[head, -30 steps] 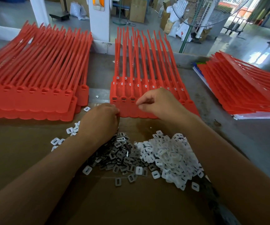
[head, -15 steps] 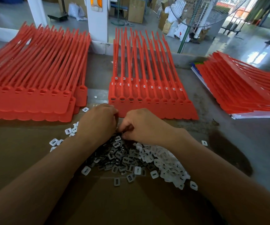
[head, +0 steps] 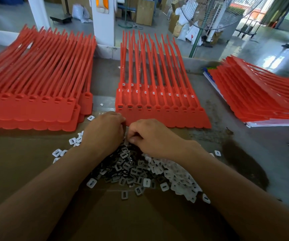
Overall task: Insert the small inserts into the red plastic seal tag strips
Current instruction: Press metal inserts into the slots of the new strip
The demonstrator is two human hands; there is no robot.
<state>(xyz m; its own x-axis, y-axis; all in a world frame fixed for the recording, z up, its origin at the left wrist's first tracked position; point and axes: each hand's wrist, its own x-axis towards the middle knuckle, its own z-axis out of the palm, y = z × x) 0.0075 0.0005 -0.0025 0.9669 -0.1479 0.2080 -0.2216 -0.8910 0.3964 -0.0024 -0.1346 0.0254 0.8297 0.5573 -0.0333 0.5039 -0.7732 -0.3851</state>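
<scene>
Curling right hand [head: 150,138]: fingers bent, tips together on the far edge of the insert heap; whether they grasp an insert cannot be told.
Left hand [head: 105,131]: just left of the right hand, back upward, fingers tucked under and hidden; clenched or grasping, cannot tell.
Small dark grey slotted rectangular inserts [head: 131,171]: heaped under both hands, on the near side.
Small white plastic slotted inserts [head: 175,174]: heaped right of the dark ones; a few lie left of the left wrist.
Flat brown cardboard sheet [head: 140,220]: beneath the heap, nearest.
Middle sheet of red plastic seal tag strips [head: 157,94]: just beyond the hands, tails pointing far; its four leftmost near sockets show dark inserts.
Left stack of red strips [head: 36,84]: far left.
Right stack of red strips [head: 253,94]: far right.
Grey worktable [head: 227,136]: under everything.
</scene>
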